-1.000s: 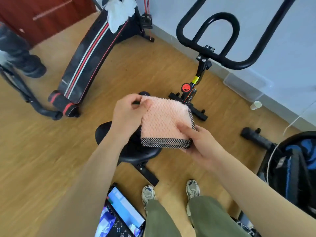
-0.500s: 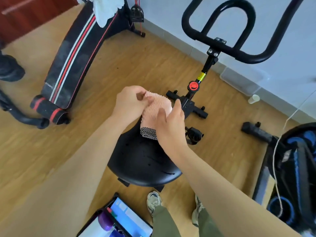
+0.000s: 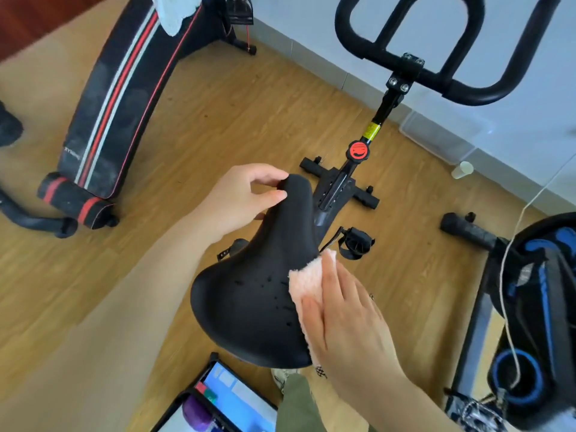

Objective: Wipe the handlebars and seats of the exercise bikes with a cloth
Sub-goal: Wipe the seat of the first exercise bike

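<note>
A black bike seat [image 3: 249, 294] fills the middle of the view. My left hand [image 3: 240, 198] grips the narrow nose of the seat with fingers and thumb. My right hand [image 3: 346, 313] lies flat on a pink fluffy cloth [image 3: 307, 279], pressing it against the seat's right side. Most of the cloth is hidden under the hand. The black handlebars [image 3: 436, 67] of this bike rise at the upper right, on a stem with a red knob [image 3: 358, 150].
A black and red sit-up bench [image 3: 115, 98] with a white cloth [image 3: 174, 10] on top stands at the upper left. A second, blue and black bike [image 3: 536, 307] is at the right. A tablet [image 3: 224, 400] lies on the floor below the seat. A small cup [image 3: 462, 169] sits by the wall.
The view has come closer to the seat. My left hand let go of the cloth and took the seat's nose. My right hand slid the cloth back along the seat's right side.
</note>
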